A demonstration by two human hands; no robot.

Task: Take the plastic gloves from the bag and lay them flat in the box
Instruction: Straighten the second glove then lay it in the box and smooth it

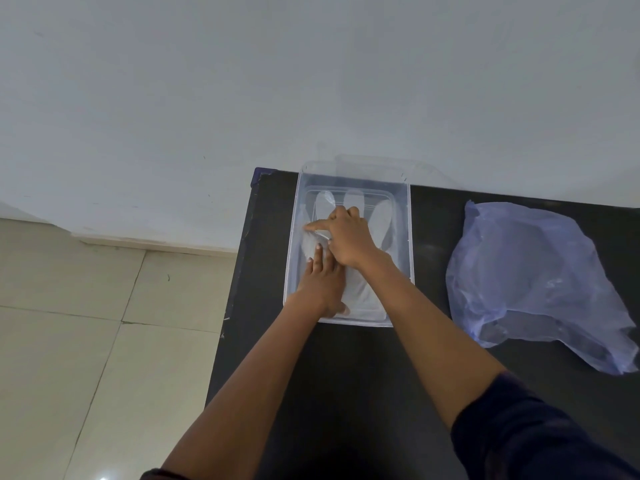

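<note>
Pressing one glove (363, 289) flat in one box (403, 237): left hand (323, 278) and right hand (346, 237), fingers spread; one bag (530, 282) beside.

1. The clear plastic box (404, 237) sat open on the dark tabletop.
2. A translucent white glove (363, 289) lay flat inside it, fingers pointing to the far wall.
3. The crumpled bluish bag (530, 271) rested well to the box's right.

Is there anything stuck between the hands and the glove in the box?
Nothing visible. Both hands, the left hand and right hand, press straight onto the glove, which lies flat on the floor of the open box. The bag sits apart, to the right.
</note>
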